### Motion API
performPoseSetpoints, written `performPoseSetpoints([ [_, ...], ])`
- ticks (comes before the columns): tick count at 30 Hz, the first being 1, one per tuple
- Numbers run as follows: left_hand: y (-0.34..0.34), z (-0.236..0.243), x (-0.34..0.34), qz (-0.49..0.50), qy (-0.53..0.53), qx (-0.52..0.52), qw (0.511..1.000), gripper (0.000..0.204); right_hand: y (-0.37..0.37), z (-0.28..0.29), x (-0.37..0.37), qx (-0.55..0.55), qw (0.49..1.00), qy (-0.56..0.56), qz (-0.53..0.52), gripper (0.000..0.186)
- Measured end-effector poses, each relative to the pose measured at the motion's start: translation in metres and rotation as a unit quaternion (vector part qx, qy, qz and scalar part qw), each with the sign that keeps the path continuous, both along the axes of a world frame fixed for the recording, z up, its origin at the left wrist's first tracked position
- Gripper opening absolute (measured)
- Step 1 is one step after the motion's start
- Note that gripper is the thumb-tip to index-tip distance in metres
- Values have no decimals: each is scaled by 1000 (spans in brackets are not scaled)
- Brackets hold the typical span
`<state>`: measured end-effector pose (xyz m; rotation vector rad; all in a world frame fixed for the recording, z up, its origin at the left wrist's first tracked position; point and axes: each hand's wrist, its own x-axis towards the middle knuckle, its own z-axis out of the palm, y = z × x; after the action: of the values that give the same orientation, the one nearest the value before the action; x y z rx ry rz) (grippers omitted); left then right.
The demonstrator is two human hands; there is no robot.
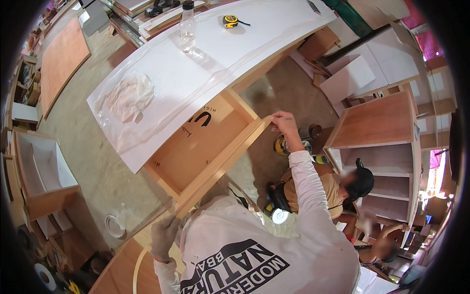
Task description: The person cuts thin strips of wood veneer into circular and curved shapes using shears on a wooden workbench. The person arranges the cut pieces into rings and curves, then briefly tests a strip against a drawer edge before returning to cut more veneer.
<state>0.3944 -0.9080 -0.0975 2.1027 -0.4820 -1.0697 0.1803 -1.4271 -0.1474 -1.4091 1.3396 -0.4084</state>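
Note:
A wooden drawer (230,159) stands pulled out from under a white-topped table (181,73). Dark marks are drawn on its bottom panel. My bare right hand (285,122) grips the right end of the drawer front, fingers bent over the top edge. At the front's left end is my left hand (165,236) in a grey knit glove, its fingers curled against the wood and partly hidden. Crumpled clear plastic film (129,98) lies on the tabletop. Farther back on it are a clear bottle (187,27) with a dark cap and a yellow-black tape measure (230,21).
A person in a black cap (360,181) crouches at my right, beside an open shelved cabinet (377,125). Several cans (280,145) stand on the floor beyond my right arm. A white round lid (115,226) and an open wooden box (46,166) are at left.

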Motion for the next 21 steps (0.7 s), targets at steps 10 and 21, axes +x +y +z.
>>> performPoseSetpoints([
  [10, 3, -2, 3, -71, -71, 14, 995, 29, -21, -14, -13, -42, 993, 41, 98, 24],
  [21, 8, 3, 9, -65, -41, 8, 997, 29, -37, -23, -20, 11, 993, -5, 117, 30],
])
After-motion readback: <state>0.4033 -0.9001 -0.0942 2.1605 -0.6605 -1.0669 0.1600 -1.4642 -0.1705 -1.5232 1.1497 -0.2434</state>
